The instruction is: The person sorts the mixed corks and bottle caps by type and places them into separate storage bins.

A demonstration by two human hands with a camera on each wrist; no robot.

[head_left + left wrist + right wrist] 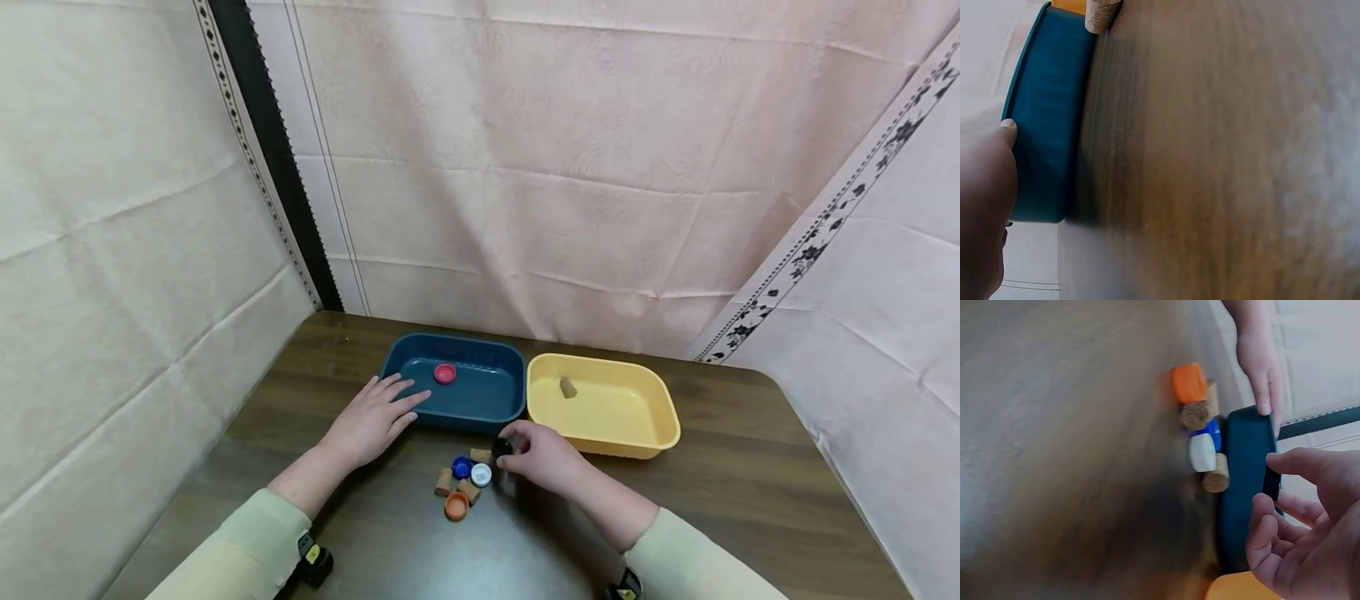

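Note:
My right hand (546, 457) pinches a black bottle cap (501, 449) between thumb and fingers, just in front of the two bins. In the right wrist view the cap (1271, 482) appears edge-on, lifted off the table. My left hand (372, 419) lies with its fingers spread over the near left rim of the blue bin (480, 415); the left wrist view has a fingertip on that rim. A small pile by the right hand contains a blue cap (461, 467), a white cap (481, 475), an orange cap (456, 506) and several corks (443, 482).
A pink cap (445, 373) is inside the blue bin. The yellow bin (645, 417), right beside it, contains one cork (567, 387). Both stand on a brown wooden table (750, 467) near its back edge, with cloth curtains (585, 167) behind and at the sides.

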